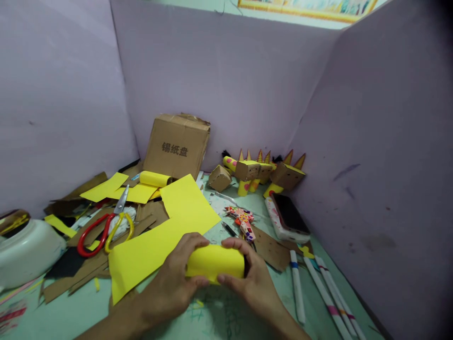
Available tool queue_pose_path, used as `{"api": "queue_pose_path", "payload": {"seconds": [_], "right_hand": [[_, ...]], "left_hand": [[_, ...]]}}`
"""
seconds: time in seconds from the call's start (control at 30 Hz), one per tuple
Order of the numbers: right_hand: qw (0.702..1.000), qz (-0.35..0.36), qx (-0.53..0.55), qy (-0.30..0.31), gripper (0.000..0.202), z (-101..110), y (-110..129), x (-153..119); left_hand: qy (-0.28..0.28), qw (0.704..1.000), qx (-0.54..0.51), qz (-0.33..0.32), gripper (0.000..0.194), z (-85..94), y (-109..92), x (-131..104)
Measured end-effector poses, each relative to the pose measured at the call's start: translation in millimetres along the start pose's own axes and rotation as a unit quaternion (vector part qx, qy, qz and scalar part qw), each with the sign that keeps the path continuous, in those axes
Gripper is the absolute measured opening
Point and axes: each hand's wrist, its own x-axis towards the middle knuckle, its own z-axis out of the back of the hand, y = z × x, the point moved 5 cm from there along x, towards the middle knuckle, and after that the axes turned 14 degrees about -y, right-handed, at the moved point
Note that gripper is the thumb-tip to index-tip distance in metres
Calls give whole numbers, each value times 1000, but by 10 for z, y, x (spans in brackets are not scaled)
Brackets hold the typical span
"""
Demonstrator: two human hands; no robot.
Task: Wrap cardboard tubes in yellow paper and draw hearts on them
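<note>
Both the left hand (177, 271) and right hand (257, 281) grip a yellow roll (215, 261) between thumb (231, 282) and fingers (194, 240).

Scissors (113, 216) lie left of the roll (216, 262), markers (326, 295) right.

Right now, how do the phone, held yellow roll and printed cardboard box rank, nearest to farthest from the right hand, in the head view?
1. Held yellow roll: touching the right hand.
2. Phone: beyond, to the right.
3. Printed cardboard box: far back, left.
</note>
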Motion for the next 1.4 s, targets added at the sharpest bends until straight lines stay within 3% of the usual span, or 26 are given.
{"api": "queue_pose_path", "payload": {"seconds": [0.1, 0.2, 0.27, 0.37, 0.57, 0.73, 0.87, 1.0, 1.1, 1.2, 1.3, 1.4], "right_hand": [[999, -21, -6, 32, 49, 21, -58, 18], [990, 130, -36, 31, 63, 39, 29, -5], [966, 239, -88, 50, 72, -8, 89, -71], [936, 303, -150, 100, 71, -115, 104, -162], [966, 234, -76, 82, 53, -127, 50, -160], [975, 207, -9, 86, 46, -138, 11, -151], [987, 110, 66, 101, 43, -203, -54, -151], [988, 29, 124, 91, 35, -281, -103, -145], [988, 3, 105, 110, 55, -269, -94, -117], [988, 39, 18, 150, 78, -157, 11, -68], [986, 51, -48, 149, 72, -15, 127, -9], [996, 26, -16, 87, 52, 65, 198, 36]], "left_hand": [[5, 999, 13, -37, 45, 29, -7, 3], [-7, 998, 32, -52, 47, 78, -7, 19], [-7, 997, 37, -61, 50, 79, -50, 17], [11, 998, 30, -57, 53, 39, -127, -10], [39, 997, -4, -72, 72, 29, -137, -34], [54, 996, -20, -67, 50, 3, -95, -27], [-4, 999, -39, -32, 48, -7, -51, -30], [21, 996, -80, -18, 35, -83, -21, -16], [43, 993, -107, 18, 33, -126, 34, 11], [48, 992, -106, 36, 41, -139, 64, 22], [49, 994, -87, 51, 43, -148, 63, 19], [59, 992, -84, 72, 39, -169, 53, 9]]}}
